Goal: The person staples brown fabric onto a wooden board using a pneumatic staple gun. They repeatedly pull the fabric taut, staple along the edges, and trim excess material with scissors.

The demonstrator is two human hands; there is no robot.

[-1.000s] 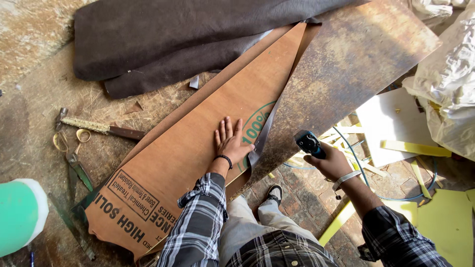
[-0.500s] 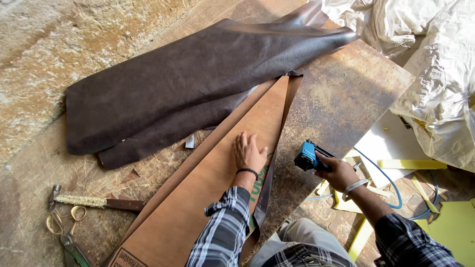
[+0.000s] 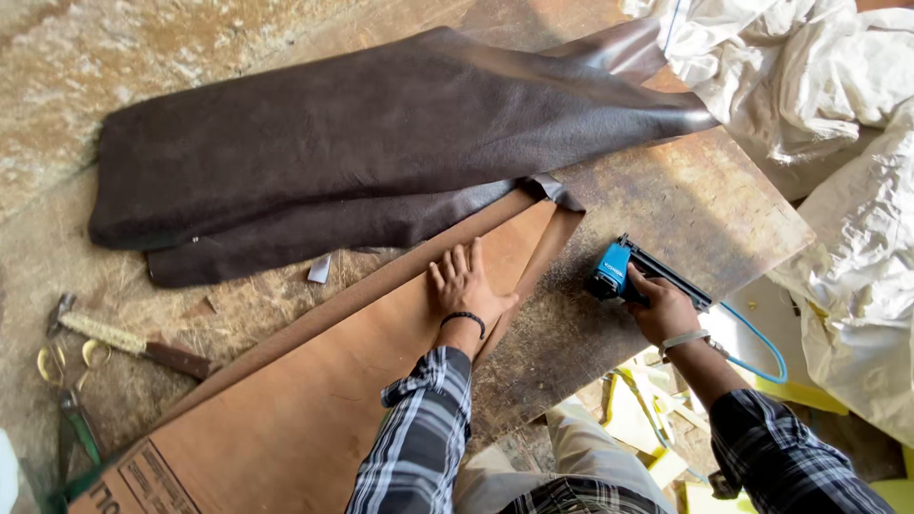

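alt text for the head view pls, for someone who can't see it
Left hand presses flat on a brown board while the right hand grips a blue staple gun on the worn worktable; dark brown leather lies beyond.

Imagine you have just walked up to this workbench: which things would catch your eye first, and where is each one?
The big dark brown leather hide sprawls across the far half of the worn table. Nearer, the left hand lies flat on a long tan board, while the right hand grips a blue air stapler with a blue hose. Crumpled white sheeting fills the right side.
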